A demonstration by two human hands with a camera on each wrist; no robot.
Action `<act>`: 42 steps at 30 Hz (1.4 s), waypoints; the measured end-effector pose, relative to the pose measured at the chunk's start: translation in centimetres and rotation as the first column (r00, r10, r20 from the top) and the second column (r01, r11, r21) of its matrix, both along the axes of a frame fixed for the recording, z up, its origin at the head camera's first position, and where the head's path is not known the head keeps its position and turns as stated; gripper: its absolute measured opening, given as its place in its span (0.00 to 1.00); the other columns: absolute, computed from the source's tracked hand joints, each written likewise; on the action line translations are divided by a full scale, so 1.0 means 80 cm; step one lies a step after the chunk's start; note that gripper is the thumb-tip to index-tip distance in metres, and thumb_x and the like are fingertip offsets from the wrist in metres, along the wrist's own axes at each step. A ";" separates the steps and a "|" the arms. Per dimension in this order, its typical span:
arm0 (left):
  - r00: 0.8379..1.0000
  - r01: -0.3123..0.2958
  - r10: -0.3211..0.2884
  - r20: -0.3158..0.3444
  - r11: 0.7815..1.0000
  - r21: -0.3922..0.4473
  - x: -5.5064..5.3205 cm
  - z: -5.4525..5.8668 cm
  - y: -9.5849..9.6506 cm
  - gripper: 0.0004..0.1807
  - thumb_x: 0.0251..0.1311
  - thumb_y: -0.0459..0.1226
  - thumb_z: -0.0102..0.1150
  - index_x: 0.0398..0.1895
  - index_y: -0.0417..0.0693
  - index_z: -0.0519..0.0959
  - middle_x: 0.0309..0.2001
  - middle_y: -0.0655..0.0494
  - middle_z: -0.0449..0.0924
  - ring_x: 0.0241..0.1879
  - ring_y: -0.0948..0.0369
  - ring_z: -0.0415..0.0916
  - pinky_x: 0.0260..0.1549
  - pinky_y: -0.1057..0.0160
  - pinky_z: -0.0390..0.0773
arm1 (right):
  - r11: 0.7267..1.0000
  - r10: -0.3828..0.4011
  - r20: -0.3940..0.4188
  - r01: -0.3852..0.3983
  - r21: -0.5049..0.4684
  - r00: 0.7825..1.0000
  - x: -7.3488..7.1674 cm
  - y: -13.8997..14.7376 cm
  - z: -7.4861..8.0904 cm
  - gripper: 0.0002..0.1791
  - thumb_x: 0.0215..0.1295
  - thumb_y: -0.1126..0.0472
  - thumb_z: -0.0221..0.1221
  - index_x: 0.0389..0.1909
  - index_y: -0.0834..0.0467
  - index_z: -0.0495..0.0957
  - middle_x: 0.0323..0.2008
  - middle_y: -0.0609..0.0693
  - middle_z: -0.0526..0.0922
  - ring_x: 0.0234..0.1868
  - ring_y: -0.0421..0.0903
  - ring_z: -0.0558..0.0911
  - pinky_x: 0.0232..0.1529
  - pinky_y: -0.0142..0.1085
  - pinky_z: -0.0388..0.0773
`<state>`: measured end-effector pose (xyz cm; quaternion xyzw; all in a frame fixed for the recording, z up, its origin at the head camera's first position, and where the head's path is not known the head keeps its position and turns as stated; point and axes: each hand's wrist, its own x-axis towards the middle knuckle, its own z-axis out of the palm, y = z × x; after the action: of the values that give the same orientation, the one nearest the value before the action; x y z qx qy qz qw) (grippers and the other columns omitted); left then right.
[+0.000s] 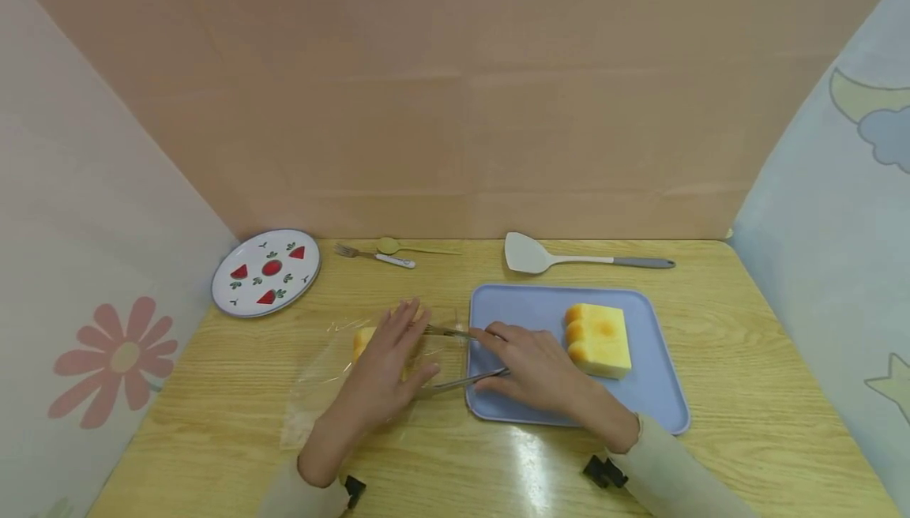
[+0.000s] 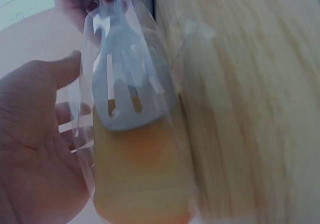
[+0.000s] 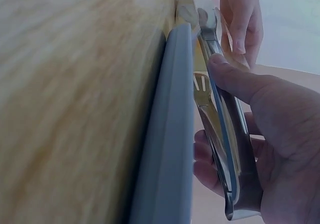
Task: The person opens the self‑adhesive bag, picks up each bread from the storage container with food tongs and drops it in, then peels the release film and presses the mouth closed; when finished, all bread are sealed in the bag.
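Note:
In my right hand (image 1: 536,368) are metal tongs (image 3: 245,159), gripped between thumb and fingers. Their jaws are spread and reach left into a clear plastic bag (image 1: 313,403). Inside the bag lies a piece of bread (image 2: 145,169) with a browned top. One slotted tong end overlaps the bread in the left wrist view. My left hand (image 1: 384,368) lies over the bag and bread with fingers extended and thumb apart, hiding most of the bread from the head view. Another piece of bread (image 1: 600,340) sits on the blue tray (image 1: 526,305), beside my right hand.
A white spatula (image 1: 526,254) with a grey handle lies behind the tray. To the left of it are a yellow spoon (image 1: 389,245) and a fork (image 1: 391,260). A plate with strawberry and watermelon-like prints (image 1: 249,265) stands at the far left, near the wall.

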<state>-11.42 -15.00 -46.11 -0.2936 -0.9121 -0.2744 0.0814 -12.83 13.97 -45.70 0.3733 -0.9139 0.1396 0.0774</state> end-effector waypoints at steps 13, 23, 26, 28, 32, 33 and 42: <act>0.999 -0.039 0.039 0.005 0.998 0.050 0.000 -0.003 0.006 0.21 0.84 0.35 0.58 0.75 0.50 0.82 0.80 0.36 0.70 0.81 0.36 0.65 0.83 0.37 0.58 | 1.000 -0.017 0.027 0.018 -0.019 0.999 -0.005 -0.014 0.001 0.42 0.61 0.37 0.80 0.71 0.53 0.84 0.52 0.46 0.89 0.34 0.38 0.84 0.21 0.27 0.70; 0.991 -0.109 0.098 0.091 0.986 0.129 0.001 0.001 0.010 0.21 0.86 0.37 0.55 0.75 0.56 0.82 0.81 0.39 0.70 0.80 0.31 0.64 0.79 0.31 0.64 | 0.997 -0.063 -0.042 0.061 -0.052 0.997 -0.002 -0.012 0.002 0.40 0.60 0.37 0.80 0.70 0.50 0.86 0.56 0.47 0.92 0.45 0.47 0.92 0.23 0.33 0.80; 0.994 -0.072 0.057 0.091 0.983 0.171 0.000 0.001 0.012 0.21 0.86 0.34 0.54 0.75 0.54 0.83 0.81 0.39 0.71 0.81 0.33 0.64 0.80 0.33 0.62 | 0.996 -0.070 -0.030 0.069 -0.062 0.997 0.001 -0.015 0.002 0.39 0.60 0.37 0.80 0.69 0.50 0.86 0.57 0.48 0.92 0.46 0.49 0.93 0.25 0.35 0.83; 0.996 -0.036 0.018 0.087 0.978 0.204 0.001 0.000 0.013 0.21 0.87 0.34 0.52 0.75 0.53 0.82 0.80 0.40 0.71 0.81 0.35 0.64 0.81 0.35 0.61 | 0.995 -0.076 -0.008 0.075 -0.072 0.997 0.004 -0.019 0.003 0.38 0.61 0.37 0.80 0.68 0.51 0.87 0.56 0.48 0.93 0.47 0.50 0.94 0.27 0.38 0.86; 0.997 -0.013 -0.007 0.082 0.969 0.245 0.001 0.000 0.015 0.21 0.88 0.35 0.50 0.75 0.52 0.82 0.80 0.42 0.72 0.81 0.36 0.65 0.83 0.37 0.59 | 0.991 -0.104 0.021 0.105 -0.082 0.994 0.011 -0.027 0.002 0.37 0.62 0.37 0.79 0.66 0.53 0.87 0.55 0.50 0.93 0.46 0.51 0.94 0.29 0.39 0.88; 0.996 -0.024 0.003 0.086 0.968 0.248 0.001 0.000 0.015 0.21 0.88 0.36 0.50 0.76 0.52 0.82 0.80 0.42 0.72 0.81 0.36 0.65 0.83 0.37 0.59 | 0.990 -0.113 0.022 0.114 -0.085 0.993 0.012 -0.028 0.002 0.37 0.61 0.38 0.80 0.67 0.53 0.87 0.55 0.50 0.93 0.46 0.51 0.94 0.28 0.39 0.87; 0.996 -0.009 -0.017 0.088 0.958 0.285 -0.004 -0.001 0.013 0.21 0.86 0.32 0.51 0.75 0.51 0.82 0.78 0.41 0.75 0.80 0.42 0.68 0.84 0.39 0.57 | 0.974 -0.184 0.023 0.186 -0.128 0.983 0.019 -0.035 0.002 0.43 0.49 0.42 0.87 0.67 0.51 0.88 0.56 0.50 0.93 0.50 0.52 0.93 0.40 0.46 0.92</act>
<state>-11.78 -13.95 -46.17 -0.2679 -0.8652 -0.4160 0.0814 -11.32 11.20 -45.55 0.2801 -0.9341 0.1928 0.1090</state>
